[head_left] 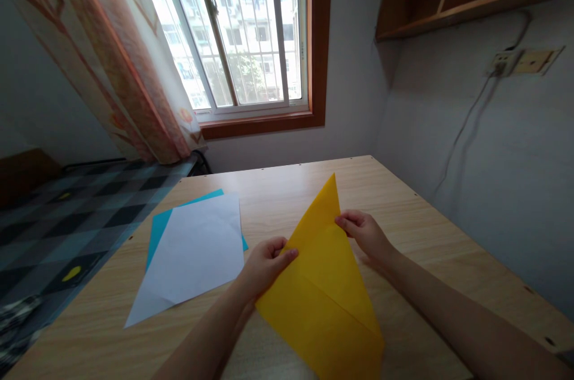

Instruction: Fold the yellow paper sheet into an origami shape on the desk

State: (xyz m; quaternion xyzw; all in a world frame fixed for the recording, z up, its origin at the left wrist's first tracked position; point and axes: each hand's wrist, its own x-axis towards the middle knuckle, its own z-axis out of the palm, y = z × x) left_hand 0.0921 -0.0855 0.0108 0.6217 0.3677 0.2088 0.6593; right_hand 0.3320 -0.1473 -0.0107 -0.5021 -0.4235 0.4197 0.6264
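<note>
A sheet of yellow paper (329,272) is held up over the table, tilted, with one pointed corner at the top and a crease line across its lower half. My left hand (264,266) pinches its left edge, thumb on the face toward me. On the opposite side, my right hand (365,233) grips the right edge a little below the top point, thumb and fingers closed on it. The paper's bottom end runs out of the picture.
Left on the wooden table (278,194) lies a white sheet (197,248) over a blue sheet (159,230). Behind are a window (251,39) and a curtain (112,39). A checked bed (67,218) borders the table's left; a shelf (484,9) hangs upper right.
</note>
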